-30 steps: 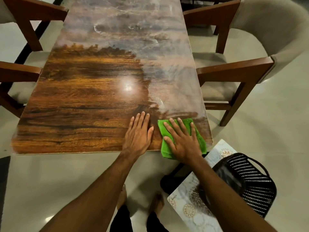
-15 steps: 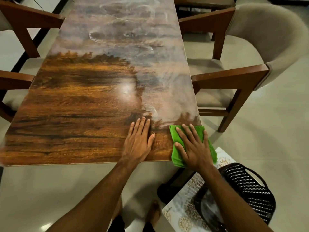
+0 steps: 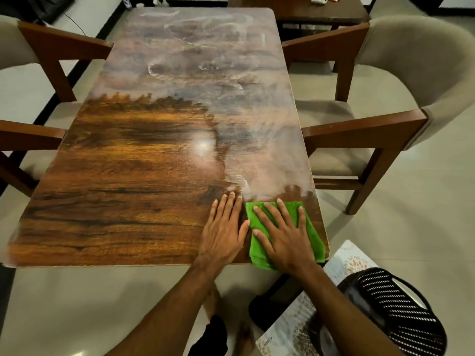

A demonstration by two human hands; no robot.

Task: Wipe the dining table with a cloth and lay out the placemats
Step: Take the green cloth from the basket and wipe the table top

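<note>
Hands lie flat side by side at the near right corner of the table [image 3: 123, 191], seen from the head camera. The left hand [image 3: 223, 235] rests palm down on bare wood, its fingers straight and close together, the thumb angled out toward the cloth [image 3: 312, 237]. The right hand [image 3: 288, 245] presses on the green cloth with fingers spread and straight, gripping nothing. The folded cloth lies just inside the table's right edge, and its near end hangs slightly past the front edge under the wrist. The two hands are just beside each other, and the left thumb reaches the cloth's left border.

A pale, hazy film [image 3: 205, 60] with swirl marks covers the far half of the tabletop and runs down its right side to just beyond the cloth. The near left part shows glossy dark wood grain with one bright glare spot [image 3: 203, 146].

Patterned placemats [image 3: 352, 260] lie low beside the near right corner, well below the tabletop, partly under a black perforated basket [image 3: 406, 317]. One upholstered chair [image 3: 401, 73] with wooden arms stands at the right side, and two more chairs [image 3: 51, 47] at the left. A second table [image 3: 308, 11] stands beyond the far end.
</note>
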